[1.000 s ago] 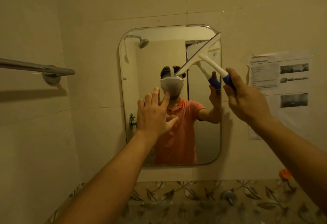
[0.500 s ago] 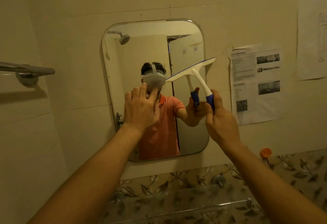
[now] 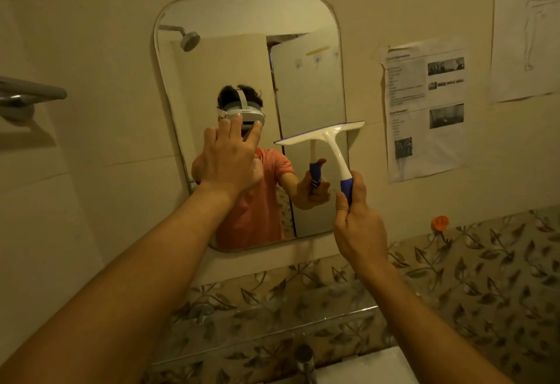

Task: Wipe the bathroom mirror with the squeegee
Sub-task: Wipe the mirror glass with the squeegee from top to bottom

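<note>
A rounded rectangular mirror (image 3: 212, 65) hangs on the beige tiled wall. My right hand (image 3: 359, 226) grips the blue handle of a white squeegee (image 3: 328, 138), whose blade lies almost level against the mirror's right side at about mid-height. My left hand (image 3: 231, 156) rests flat on the glass near the mirror's middle, fingers straight and spread. The mirror reflects a person in an orange shirt, both hands and the squeegee.
A metal towel bar (image 3: 33, 92) juts from the left wall. Printed sheets (image 3: 424, 108) are stuck to the wall right of the mirror, another paper (image 3: 527, 29) further right. A glass shelf (image 3: 272, 332), a tap (image 3: 304, 359) and an orange hook (image 3: 440, 222) lie below.
The squeegee has slid down the mirror's right side from the top corner to mid-height, its blade turning from steeply tilted to almost level. My left hand stayed on the glass.
</note>
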Demonstrator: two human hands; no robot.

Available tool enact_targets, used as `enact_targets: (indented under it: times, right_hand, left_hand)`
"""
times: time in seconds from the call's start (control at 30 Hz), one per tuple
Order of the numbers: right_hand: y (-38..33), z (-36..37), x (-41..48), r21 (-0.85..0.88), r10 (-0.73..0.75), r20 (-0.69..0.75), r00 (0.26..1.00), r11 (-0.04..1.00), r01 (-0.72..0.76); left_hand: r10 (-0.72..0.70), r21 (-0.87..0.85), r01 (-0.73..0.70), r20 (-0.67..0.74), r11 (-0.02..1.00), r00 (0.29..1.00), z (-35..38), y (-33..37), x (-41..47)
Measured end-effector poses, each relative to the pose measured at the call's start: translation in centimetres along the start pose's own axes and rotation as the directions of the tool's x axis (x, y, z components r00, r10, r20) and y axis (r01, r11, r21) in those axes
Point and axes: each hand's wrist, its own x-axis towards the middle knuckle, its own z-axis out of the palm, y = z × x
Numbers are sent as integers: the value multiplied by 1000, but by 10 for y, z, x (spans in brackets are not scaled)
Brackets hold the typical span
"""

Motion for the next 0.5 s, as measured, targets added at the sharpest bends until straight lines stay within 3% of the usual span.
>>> enact_targets:
  times: [0.2,0.5]
  right_hand:
    - [6,15,-37,-10,59,9,998,998,-59]
    - [14,35,-91,-13,172,2,985,985,-172]
  left_hand:
    - [-30,-112,15,-133,994,991,6,4,-1]
    - [-3,15,4,-64,1000,998,9,2,0]
